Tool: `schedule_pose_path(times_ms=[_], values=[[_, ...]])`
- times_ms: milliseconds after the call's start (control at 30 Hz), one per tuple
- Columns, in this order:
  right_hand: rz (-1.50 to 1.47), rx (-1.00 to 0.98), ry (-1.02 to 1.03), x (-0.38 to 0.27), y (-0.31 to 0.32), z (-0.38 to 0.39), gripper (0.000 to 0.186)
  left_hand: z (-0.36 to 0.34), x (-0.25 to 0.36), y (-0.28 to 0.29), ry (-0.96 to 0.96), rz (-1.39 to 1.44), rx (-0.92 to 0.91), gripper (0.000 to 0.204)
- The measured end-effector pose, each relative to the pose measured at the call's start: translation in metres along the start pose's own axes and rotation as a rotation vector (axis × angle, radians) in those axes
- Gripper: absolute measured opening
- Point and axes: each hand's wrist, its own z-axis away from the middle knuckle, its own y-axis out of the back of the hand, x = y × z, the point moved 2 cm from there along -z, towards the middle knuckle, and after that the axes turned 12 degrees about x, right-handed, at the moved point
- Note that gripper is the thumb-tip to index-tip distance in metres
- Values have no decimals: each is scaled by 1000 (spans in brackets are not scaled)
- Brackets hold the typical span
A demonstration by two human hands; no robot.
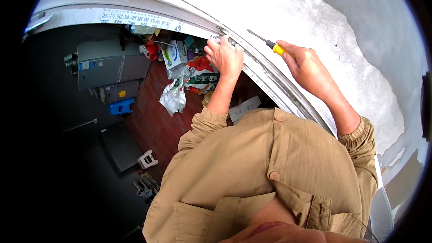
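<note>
My left hand [224, 56] has its fingers bent at the inner edge of a pale metal window frame [270, 78], over a small dark part of the track that I cannot make out. My right hand [303, 65] grips the yellow handle of a screwdriver [277, 48]; its thin shaft points up and left, above the white, rough-edged sill [342, 58] outside the frame.
Below me, a red floor [150, 121] holds white plastic bags [172, 94], a red-and-green sack [202, 76] and boxes [173, 54]. Grey cabinets [110, 65], a blue plastic item [120, 107] and a small white stool [147, 159] stand left. A grey surface [396, 22] lies beyond the sill.
</note>
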Motion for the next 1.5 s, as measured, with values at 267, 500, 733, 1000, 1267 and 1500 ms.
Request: schedule_pose_path(times_ms=[267,500,733,1000,1267,1500], values=[[6,-21,-4,18,8,11,30,-13,10,-3,-196,-217,-118,21],[12,-14,-4,24,13,14,30,-25,10,-11,-218,-250,-288,16],[-3,12,-58,41,25,21,30,-46,11,-3,-266,-217,-333,17],[3,-22,-11,32,18,20,30,-130,173,-10,-556,860,-525,91],[-1,-21,-42,50,23,24,30,-75,23,5,-301,174,-389,23],[-26,-76,-17,34,9,20,30,-38,8,12,-284,-153,-441,38]])
